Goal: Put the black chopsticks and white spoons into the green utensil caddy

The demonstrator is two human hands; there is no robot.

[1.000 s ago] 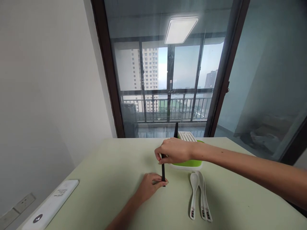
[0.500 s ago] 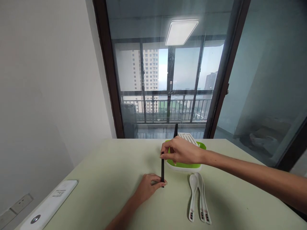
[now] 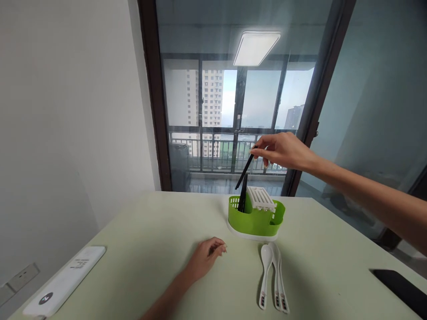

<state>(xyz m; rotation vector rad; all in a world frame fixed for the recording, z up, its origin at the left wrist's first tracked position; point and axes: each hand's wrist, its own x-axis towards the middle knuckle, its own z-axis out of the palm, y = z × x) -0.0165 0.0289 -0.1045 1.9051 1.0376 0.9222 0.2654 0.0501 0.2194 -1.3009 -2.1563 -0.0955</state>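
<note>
My right hand point(image 3: 283, 151) is raised above a green cutlery holder point(image 3: 256, 218) and pinches the upper end of a black chopstick point(image 3: 244, 171), which slants down toward the holder's left compartment. Other black chopsticks point(image 3: 242, 199) stand in that compartment. A white slotted insert point(image 3: 261, 198) fills the holder's right part. My left hand point(image 3: 207, 256) rests on the pale green table point(image 3: 140, 249) with loosely curled fingers, holding nothing. White spoons point(image 3: 271, 275) lie side by side just in front of the holder.
A white power strip point(image 3: 63, 282) lies at the table's left front edge. A dark flat object point(image 3: 398, 289) sits at the right edge. A glass balcony door point(image 3: 240, 111) stands behind the table, a white wall to the left.
My right hand lifted the chopstick out of my left hand's fingers and carried it up and right, above the holder. My left hand stayed on the table, now without it.
</note>
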